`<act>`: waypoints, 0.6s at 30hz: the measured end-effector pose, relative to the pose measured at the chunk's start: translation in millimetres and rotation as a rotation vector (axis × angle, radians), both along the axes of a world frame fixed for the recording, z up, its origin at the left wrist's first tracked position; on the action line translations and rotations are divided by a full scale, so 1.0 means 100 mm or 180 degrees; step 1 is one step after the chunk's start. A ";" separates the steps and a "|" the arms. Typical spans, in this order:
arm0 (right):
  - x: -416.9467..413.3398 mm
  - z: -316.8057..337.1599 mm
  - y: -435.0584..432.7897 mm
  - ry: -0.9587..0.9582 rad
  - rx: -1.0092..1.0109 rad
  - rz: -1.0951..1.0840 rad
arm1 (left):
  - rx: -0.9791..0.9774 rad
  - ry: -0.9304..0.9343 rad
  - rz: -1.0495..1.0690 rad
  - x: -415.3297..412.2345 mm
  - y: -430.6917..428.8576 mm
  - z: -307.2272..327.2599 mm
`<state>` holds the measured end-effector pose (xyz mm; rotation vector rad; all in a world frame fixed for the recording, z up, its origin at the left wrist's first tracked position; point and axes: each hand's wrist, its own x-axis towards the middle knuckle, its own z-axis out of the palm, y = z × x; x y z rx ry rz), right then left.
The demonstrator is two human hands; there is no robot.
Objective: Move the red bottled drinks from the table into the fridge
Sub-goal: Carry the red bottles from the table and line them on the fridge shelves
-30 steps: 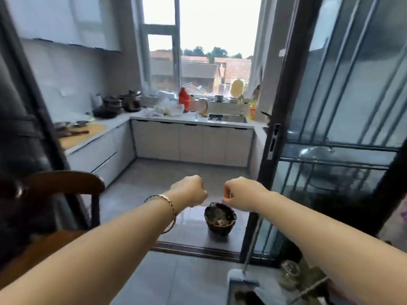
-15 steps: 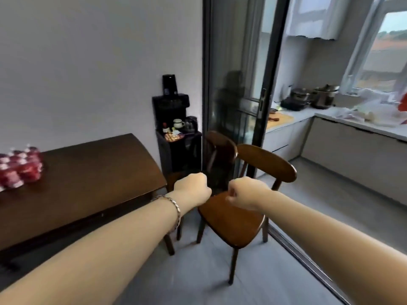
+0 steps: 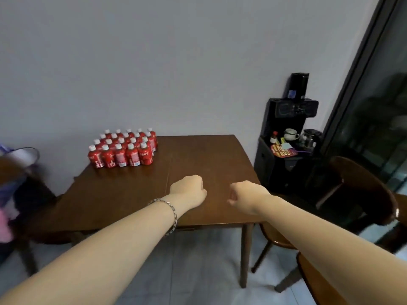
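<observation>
As the fingers (image 3: 233, 198) stand: curled into loose fists on both hands, gripping nothing.
Left hand (image 3: 189, 189): over the near part of the tabletop (image 3: 198, 155), knuckles forward, a bracelet (image 3: 169, 208) on the wrist.
Right hand (image 3: 246, 197): just beside the left, over the near right edge; whether either fist touches the wood I cannot tell.
Step in hand: the reach, as I judge it; nothing is lifted yet.
How to do it well: step closer and lean to the far left, open the fingers before arriving, and take the front-row bottles by the body, one in each hand, so the rows behind are not toppled.
Bottles (image 3: 123, 148): small, red-labelled, white-capped, all upright, packed touching in tight rows as one block.
Where they are: far left corner of the tabletop, near the wall, well apart from both hands.
Wrapping: whether film binds the block I cannot tell; if so, it likely needs tearing or carrying whole.
Fridge: not in view.
Watch for: the chair (image 3: 363, 190) near the right arm when turning away.
</observation>
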<state>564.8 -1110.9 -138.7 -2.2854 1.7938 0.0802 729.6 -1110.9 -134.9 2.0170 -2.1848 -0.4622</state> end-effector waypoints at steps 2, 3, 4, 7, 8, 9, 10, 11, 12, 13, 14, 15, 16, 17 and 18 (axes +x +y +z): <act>0.25 -0.03 -0.51 -0.0056 0.0057 0.0150 | -0.0061 0.0054 0.0220 0.26 -0.43 0.00; 0.34 -0.02 -0.69 -0.0065 0.0066 0.0178 | -0.0068 0.0070 0.0294 0.35 -0.58 0.00; 0.52 0.00 -1.06 -0.0029 0.0073 0.0301 | -0.0070 0.0097 0.0437 0.52 -0.88 0.02; 0.95 0.02 -1.80 -0.0009 0.0121 0.0542 | -0.0222 0.0155 0.0723 0.97 -1.51 0.03; 1.00 0.04 -1.86 0.0029 0.0119 0.0570 | -0.0236 0.0156 0.0783 1.02 -1.58 0.04; 1.14 0.02 -2.07 0.0004 0.0156 0.0614 | -0.0280 0.0176 0.0885 1.17 -1.76 0.02; 1.31 -0.03 -2.32 -0.0013 0.0158 0.0668 | -0.0305 0.0200 0.0983 1.34 -1.96 -0.02; 1.40 -0.07 -2.45 -0.0042 0.0173 0.0683 | -0.0329 0.0229 0.1039 1.43 -2.08 -0.06; 1.58 -0.10 -2.66 -0.0010 0.0201 0.0719 | -0.0305 0.0231 0.1120 1.62 -2.26 -0.12; 1.67 -0.14 -2.78 -0.0019 0.0223 0.0721 | -0.0282 0.0237 0.1180 1.72 -2.37 -0.16; 1.83 -0.19 -2.95 -0.0045 0.0269 0.0721 | -0.0260 0.0256 0.1243 1.89 -2.53 -0.25; 1.97 -0.28 -3.12 -0.0074 0.0276 0.0696 | -0.0217 0.0252 0.1278 2.04 -2.68 -0.33; 2.10 -0.34 -3.26 -0.0070 0.0287 0.0697 | -0.0221 0.0245 0.1290 2.20 -2.84 -0.43; 2.12 -0.37 -3.29 -0.0099 0.0293 0.0657 | -0.0222 0.0278 0.1319 2.25 -2.88 -0.45; 2.30 -0.48 -3.46 -0.0115 0.0303 0.0632 | -0.0221 0.0309 0.1378 2.45 -3.05 -0.55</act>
